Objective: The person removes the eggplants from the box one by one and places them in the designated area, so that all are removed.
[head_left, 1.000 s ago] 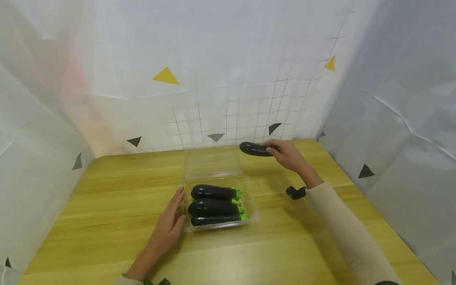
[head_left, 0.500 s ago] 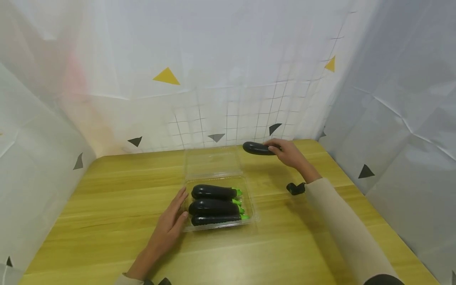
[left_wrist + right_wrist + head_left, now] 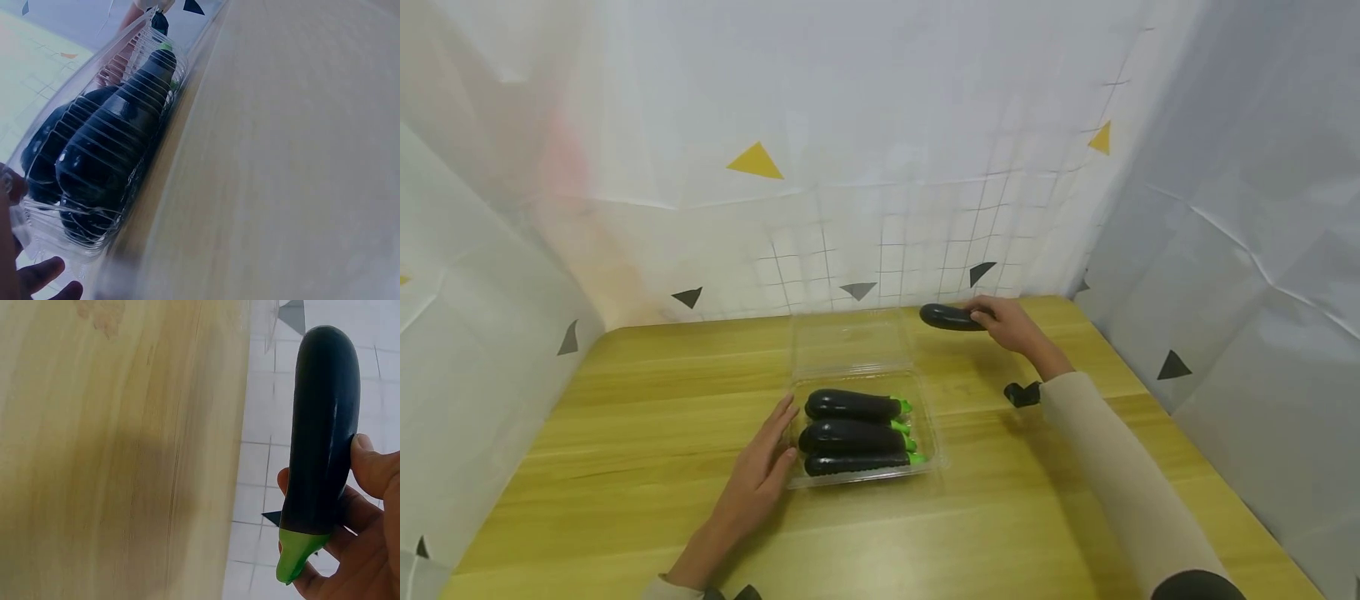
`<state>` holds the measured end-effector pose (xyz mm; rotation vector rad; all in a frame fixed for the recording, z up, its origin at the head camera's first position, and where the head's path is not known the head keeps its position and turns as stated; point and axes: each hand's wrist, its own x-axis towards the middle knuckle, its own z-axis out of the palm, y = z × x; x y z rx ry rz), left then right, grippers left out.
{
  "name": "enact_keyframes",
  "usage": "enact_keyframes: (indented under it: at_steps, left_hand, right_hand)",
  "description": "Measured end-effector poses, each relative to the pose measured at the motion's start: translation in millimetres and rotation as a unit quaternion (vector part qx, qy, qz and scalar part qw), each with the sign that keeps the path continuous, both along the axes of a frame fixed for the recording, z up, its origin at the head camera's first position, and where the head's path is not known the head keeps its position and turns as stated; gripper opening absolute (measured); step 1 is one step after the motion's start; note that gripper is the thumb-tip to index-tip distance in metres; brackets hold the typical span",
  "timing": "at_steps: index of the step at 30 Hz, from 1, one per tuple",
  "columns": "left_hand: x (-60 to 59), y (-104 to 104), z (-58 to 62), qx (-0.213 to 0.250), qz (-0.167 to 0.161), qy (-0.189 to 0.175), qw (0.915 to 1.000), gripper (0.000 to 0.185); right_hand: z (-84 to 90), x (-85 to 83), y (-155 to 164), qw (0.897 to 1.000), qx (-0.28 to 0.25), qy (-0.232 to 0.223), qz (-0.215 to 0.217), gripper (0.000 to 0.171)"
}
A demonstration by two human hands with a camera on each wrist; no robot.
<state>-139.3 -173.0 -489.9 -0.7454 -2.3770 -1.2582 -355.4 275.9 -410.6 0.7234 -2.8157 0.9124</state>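
A clear plastic clamshell box [image 3: 929, 442] lies open on the wooden table [image 3: 625, 417], its lid [image 3: 850, 340] folded back toward the wall. Three dark eggplants [image 3: 852, 406] with green stems lie side by side in its tray, also visible through the ribbed wall as eggplants [image 3: 119, 144]. My left hand [image 3: 766, 460] rests with straight fingers against the tray's left edge. My right hand [image 3: 1009, 323] grips a fourth eggplant [image 3: 949, 317] by its stem end, above the table's far right part; in the right wrist view this eggplant [image 3: 320, 437] lies between thumb and fingers.
White sheets with grid lines and small triangles wall the table at the back, left and right. A black wrist-camera strap [image 3: 1022, 393] sits under my right forearm. Bare tabletop stretches left of the box and along the near edge.
The right hand with its eggplant has drifted slightly right and toward the back wall. The left hand and the box stay where they were.
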Motion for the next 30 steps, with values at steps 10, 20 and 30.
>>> enact_keyframes:
  at_steps: [10, 20, 30]
  left_hand:
    - [-1.3, 0.1, 0.3, -0.001, 0.001, 0.003, 1.0000, 0.058]
    - [-0.8, 0.8, -0.5, -0.009, 0.008, 0.011, 0.9999, 0.064]
    - [-0.8, 0.7, -0.4, -0.008, 0.007, 0.014, 0.9998, 0.068]
  right_hand:
    - [-5.5, -14.4, 2.0, 1.000, 0.006, -0.015, 0.000, 0.028]
    - [-10.3, -23.3, 0.6, 0.999, 0.012, -0.033, 0.000, 0.027]
    - [-11.4, -28.1, -0.3, 0.999, 0.016, -0.042, -0.006, 0.027]
